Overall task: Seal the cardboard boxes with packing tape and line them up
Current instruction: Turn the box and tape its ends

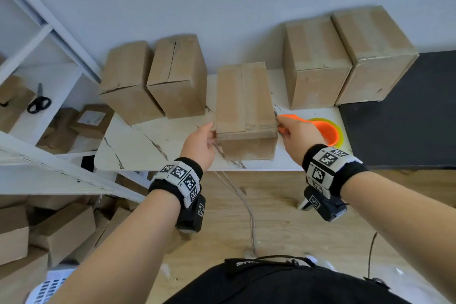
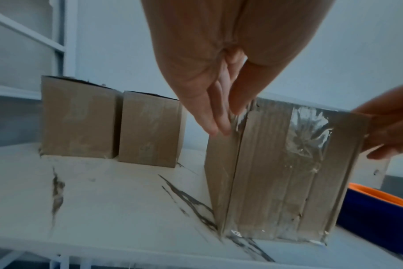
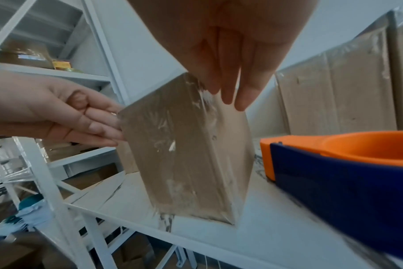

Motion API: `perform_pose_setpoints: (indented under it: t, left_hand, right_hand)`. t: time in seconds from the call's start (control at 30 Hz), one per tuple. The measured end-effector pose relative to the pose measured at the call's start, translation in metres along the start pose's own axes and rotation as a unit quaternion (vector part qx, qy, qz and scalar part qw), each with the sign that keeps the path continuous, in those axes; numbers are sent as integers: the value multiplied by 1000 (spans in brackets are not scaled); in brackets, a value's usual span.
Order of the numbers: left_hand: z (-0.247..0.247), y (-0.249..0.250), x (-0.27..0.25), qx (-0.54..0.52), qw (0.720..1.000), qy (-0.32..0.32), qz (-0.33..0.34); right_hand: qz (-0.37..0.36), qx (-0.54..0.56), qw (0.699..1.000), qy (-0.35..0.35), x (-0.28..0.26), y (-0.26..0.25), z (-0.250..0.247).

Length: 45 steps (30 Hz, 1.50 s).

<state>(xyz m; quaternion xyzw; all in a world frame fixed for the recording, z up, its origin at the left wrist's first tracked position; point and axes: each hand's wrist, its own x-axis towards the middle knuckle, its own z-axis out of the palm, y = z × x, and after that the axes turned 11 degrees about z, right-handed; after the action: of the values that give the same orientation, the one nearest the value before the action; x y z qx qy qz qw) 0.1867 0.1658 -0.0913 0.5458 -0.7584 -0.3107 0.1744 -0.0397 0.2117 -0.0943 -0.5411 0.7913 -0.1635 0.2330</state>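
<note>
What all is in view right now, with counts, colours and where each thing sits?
Brown cardboard box in the middle: one, on the white marble-pattern table, clear tape on it.
Other brown cardboard boxes: four, two back left, two back right.
Orange and blue tape dispenser: one, right of the middle box.
Black scissors: one, on the white shelf unit.
More brown boxes: several, low left.
Left hand: touching the middle box's left side.
Right hand: at its right side.

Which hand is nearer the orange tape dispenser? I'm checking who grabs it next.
Right. The right hand touches the middle box directly beside the tape dispenser; the left hand is across the box.
</note>
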Motion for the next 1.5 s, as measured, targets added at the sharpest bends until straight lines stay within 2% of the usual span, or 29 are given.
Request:
perform_pose_setpoints:
  t: [0.07,0.3,0.53,0.8,1.0,1.1,1.23,1.33,1.5]
  left_hand:
    - [-2,-3,2,15,1000,-10,13]
    - [-4,-8,10,31,998,22,43]
    - [-10,-4,4,25,998,3,62]
    - [-6,1,0,92,992,14,86]
    - [-2,-2,0,115,989,22,92]
    - [-7,-2,-1,87,992,3,93]
    - [-16,-2,-2,5,996,-49,71]
    - [-16,-4,2,31,996,-32,81]
    - [-15,-2,2,60,992,-13,107]
  right_hand:
    - [-14,11,1000,-1,-4,-3,-1]
    - [-26,26,999,17,-12,-13,1]
    - [-15,-18,1000,17,-14,-18,-1]
    - [1,-73,997,36,-17,-21,7]
    - [9,-103,994,23,-14,-20,10]
    - [2,-84,996,11,-13,-16,7]
    - [-20,-5,1000,1,-18,-10,2]
    - [-4,31,999,-6,-19,-12,0]
    - [-11,-4,1000,2,-14,-11,3]
